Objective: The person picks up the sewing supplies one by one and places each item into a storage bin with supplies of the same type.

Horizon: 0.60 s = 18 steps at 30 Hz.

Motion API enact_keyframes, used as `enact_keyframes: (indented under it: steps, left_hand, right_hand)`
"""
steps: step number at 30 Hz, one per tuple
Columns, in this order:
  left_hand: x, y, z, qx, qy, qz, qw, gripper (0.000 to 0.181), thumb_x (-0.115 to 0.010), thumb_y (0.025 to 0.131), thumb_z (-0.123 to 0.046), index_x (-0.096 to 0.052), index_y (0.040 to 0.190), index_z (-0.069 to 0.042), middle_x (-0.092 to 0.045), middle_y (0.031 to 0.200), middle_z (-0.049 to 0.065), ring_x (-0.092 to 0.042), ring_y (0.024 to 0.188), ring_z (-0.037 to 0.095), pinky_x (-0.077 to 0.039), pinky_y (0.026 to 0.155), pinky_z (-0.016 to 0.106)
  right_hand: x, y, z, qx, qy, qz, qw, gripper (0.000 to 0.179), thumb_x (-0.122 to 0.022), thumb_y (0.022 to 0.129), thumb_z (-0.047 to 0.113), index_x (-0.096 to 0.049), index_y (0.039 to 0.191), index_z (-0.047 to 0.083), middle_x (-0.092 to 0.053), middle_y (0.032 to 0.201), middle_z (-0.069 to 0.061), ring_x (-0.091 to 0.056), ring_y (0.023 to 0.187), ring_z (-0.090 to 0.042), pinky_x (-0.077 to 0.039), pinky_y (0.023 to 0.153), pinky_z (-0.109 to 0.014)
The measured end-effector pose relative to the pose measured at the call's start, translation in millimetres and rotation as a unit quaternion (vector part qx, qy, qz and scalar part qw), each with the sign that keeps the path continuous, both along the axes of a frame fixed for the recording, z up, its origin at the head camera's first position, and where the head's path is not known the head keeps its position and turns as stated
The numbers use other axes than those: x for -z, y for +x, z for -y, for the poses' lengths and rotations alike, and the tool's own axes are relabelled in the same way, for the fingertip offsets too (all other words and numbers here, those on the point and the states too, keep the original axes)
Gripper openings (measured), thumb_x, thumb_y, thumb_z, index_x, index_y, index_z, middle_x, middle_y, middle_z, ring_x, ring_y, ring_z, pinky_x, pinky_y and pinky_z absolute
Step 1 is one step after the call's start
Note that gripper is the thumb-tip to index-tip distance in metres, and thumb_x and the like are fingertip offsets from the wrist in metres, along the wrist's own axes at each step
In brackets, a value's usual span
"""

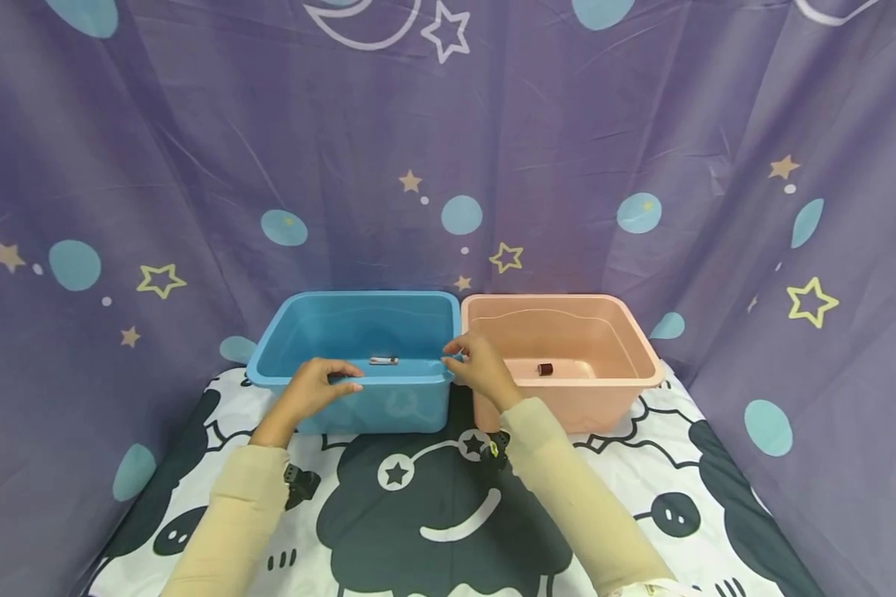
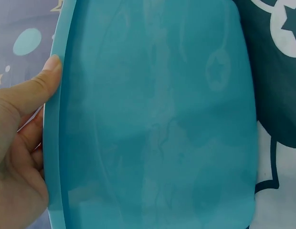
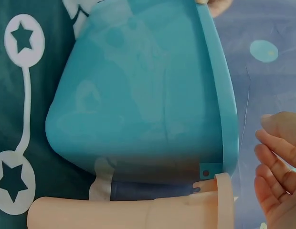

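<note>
My left hand point(image 1: 317, 391) is at the front rim of the blue plastic bin point(image 1: 377, 406), its thumb over the outside and its fingers behind the rim, gripping it. In the left wrist view the thumb lies on the rim. Above the same bin's right end is my right hand point(image 1: 481, 365), fingers loosely bent and apart from the rim, with nothing visible between them. A small white object with dark reddish ends point(image 1: 383, 361) lies on the blue bin's floor. In the peach bin point(image 1: 567, 406), a short dark brown cylinder point(image 1: 545, 369) lies on the floor.
The two bins stand side by side, rims nearly touching, on a black-and-white cartoon-print cloth point(image 1: 448, 506). Behind them hangs a purple curtain point(image 1: 552, 149) with stars and blue spots. A small black device point(image 1: 300, 485) sits at the left wrist.
</note>
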State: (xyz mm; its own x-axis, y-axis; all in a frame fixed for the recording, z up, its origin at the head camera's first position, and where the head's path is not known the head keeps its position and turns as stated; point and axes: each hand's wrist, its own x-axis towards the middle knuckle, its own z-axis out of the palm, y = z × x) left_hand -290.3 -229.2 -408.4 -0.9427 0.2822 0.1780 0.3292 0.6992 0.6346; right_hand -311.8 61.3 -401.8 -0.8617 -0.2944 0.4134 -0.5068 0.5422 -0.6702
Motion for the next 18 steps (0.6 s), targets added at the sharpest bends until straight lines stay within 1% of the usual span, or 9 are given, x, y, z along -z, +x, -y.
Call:
enact_keyframes:
  steps: [4, 7, 10, 12, 14, 18]
  left_hand:
    - [0.4, -1.4, -2.1, -0.003, 0.003, -0.002, 1.0, 0.024, -0.071, 0.084, -0.015, -0.071, 0.105, -0.004, -0.068, 0.105, 0.015, -0.063, 0.096, 0.03, -0.053, 0.079, 0.042]
    - [0.3, -1.3, -4.3, -0.006, 0.003, -0.004, 1.0, 0.025, -0.071, 0.084, -0.015, -0.071, 0.106, -0.003, -0.068, 0.107, 0.016, -0.062, 0.098, 0.032, -0.053, 0.079, 0.043]
    - [0.0, 0.3, -6.2, -0.004, -0.013, -0.014, 0.9998, 0.026, -0.071, 0.084, -0.016, -0.071, 0.107, -0.003, -0.067, 0.109, 0.017, -0.061, 0.102, 0.034, -0.052, 0.083, 0.046]
    - [-1.0, 2.4, -6.4, -0.002, -0.032, -0.032, 0.999, 0.026, -0.071, 0.084, -0.015, -0.071, 0.107, -0.003, -0.067, 0.109, 0.017, -0.061, 0.103, 0.035, -0.051, 0.085, 0.048]
    - [-2.3, 4.8, -6.4, 0.001, -0.056, -0.057, 0.9968, 0.026, -0.072, 0.083, -0.014, -0.071, 0.107, -0.003, -0.068, 0.108, 0.017, -0.061, 0.103, 0.036, -0.049, 0.086, 0.05]
    - [-5.9, 10.6, -5.9, 0.012, -0.112, -0.113, 0.9872, 0.029, -0.073, 0.082, -0.014, -0.07, 0.108, -0.003, -0.069, 0.107, 0.015, -0.06, 0.101, 0.036, -0.047, 0.088, 0.052]
  right_hand:
    - [-0.1, 5.8, -5.9, -0.001, 0.01, -0.021, 0.9997, 0.014, -0.069, 0.084, 0.011, -0.071, 0.093, 0.0, -0.066, 0.092, -0.011, -0.057, 0.087, -0.028, -0.05, 0.078, -0.039]
    - [0.7, 10.4, -13.5, 0.008, 0.02, -0.032, 0.9993, 0.015, -0.069, 0.084, 0.011, -0.071, 0.094, 0.0, -0.067, 0.093, -0.01, -0.058, 0.089, -0.027, -0.049, 0.081, -0.041]
    - [2.2, 16.5, -25.0, 0.011, 0.042, -0.036, 0.9984, 0.015, -0.068, 0.084, 0.011, -0.071, 0.095, 0.001, -0.067, 0.095, -0.01, -0.058, 0.094, -0.027, -0.047, 0.085, -0.043]
    - [3.0, 20.4, -33.5, 0.008, 0.062, -0.045, 0.9971, 0.017, -0.068, 0.085, 0.012, -0.07, 0.097, 0.001, -0.067, 0.098, -0.01, -0.058, 0.097, -0.028, -0.047, 0.088, -0.044]
    - [2.3, 25.2, -43.1, 0.001, 0.073, -0.056, 0.9958, 0.019, -0.067, 0.086, 0.012, -0.07, 0.1, 0.0, -0.067, 0.101, -0.012, -0.058, 0.099, -0.029, -0.047, 0.089, -0.045]
    - [2.4, 33.9, -63.5, 0.006, 0.087, -0.101, 0.991, 0.021, -0.068, 0.085, 0.013, -0.069, 0.102, 0.0, -0.067, 0.104, -0.013, -0.058, 0.1, -0.03, -0.047, 0.089, -0.045]
